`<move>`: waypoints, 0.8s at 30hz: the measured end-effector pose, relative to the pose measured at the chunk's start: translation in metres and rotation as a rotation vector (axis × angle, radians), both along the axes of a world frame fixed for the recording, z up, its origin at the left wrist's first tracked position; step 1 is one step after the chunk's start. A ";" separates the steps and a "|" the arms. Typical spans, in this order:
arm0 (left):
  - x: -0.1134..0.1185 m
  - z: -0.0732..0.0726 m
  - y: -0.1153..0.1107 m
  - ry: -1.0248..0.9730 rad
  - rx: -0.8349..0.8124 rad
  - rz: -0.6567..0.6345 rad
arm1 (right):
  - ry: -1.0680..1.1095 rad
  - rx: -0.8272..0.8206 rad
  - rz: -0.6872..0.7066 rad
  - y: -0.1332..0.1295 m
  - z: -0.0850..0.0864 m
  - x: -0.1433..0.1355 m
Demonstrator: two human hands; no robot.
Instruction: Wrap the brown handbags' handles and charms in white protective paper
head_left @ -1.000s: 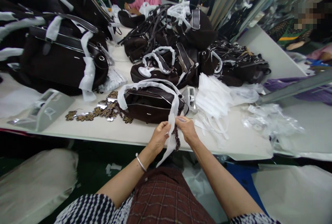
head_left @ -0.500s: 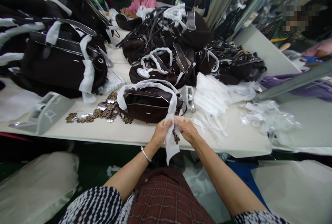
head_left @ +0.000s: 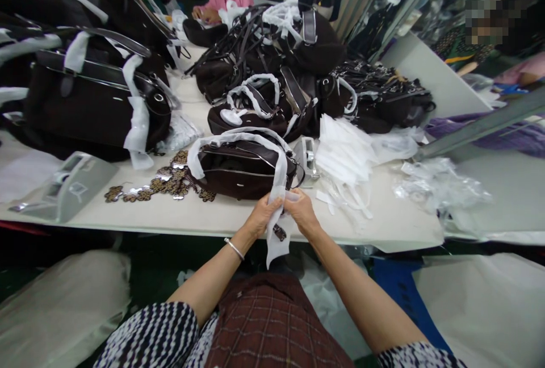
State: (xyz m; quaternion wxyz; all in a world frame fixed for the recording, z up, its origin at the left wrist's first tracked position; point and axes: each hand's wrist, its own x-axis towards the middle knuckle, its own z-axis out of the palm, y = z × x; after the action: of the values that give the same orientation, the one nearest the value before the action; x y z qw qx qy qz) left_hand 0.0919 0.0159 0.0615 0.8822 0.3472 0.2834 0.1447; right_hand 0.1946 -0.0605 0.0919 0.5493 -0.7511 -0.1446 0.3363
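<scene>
A dark brown handbag [head_left: 238,179] stands at the table's near edge, its handles wrapped in white tissue. Closed on a strip of white wrapping paper [head_left: 277,249] is my left hand [head_left: 260,213], just below the bag's right front corner. My right hand [head_left: 301,210] pinches the same paper from the other side, close to the left. The strip's lower end hangs past the table edge. Against it dangles a small dark patterned charm [head_left: 279,232], partly covered by the paper. What fastens the charm is hidden by my hands.
Flower-shaped patterned tags [head_left: 170,180] lie left of the bag. White paper strips [head_left: 344,152] are stacked to its right, with clear plastic bags [head_left: 443,186] beyond. Larger brown bags [head_left: 93,101] and a pile of dark bags [head_left: 272,55] fill the back. Other people sit across the table.
Both hands keep their grip on the paper and shift only slightly. The charm has swung a little to the left. At the back, a co-worker's hand now shows with a white sheet.
</scene>
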 end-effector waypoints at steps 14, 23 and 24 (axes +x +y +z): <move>-0.002 0.008 0.017 0.032 -0.023 0.007 | 0.043 0.201 0.072 -0.045 0.010 0.004; -0.006 0.010 0.026 0.001 -0.072 -0.094 | -1.274 0.173 0.773 -0.024 0.044 0.034; -0.007 0.010 0.026 -0.003 -0.075 -0.098 | -1.282 0.188 0.844 -0.017 0.048 0.037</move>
State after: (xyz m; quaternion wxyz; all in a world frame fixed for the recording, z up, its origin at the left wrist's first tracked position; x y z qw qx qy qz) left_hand 0.0849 0.0418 0.0717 0.9011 0.3271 0.2699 0.0909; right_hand 0.2317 -0.0775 0.1399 0.2449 -0.6306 -0.7365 0.0029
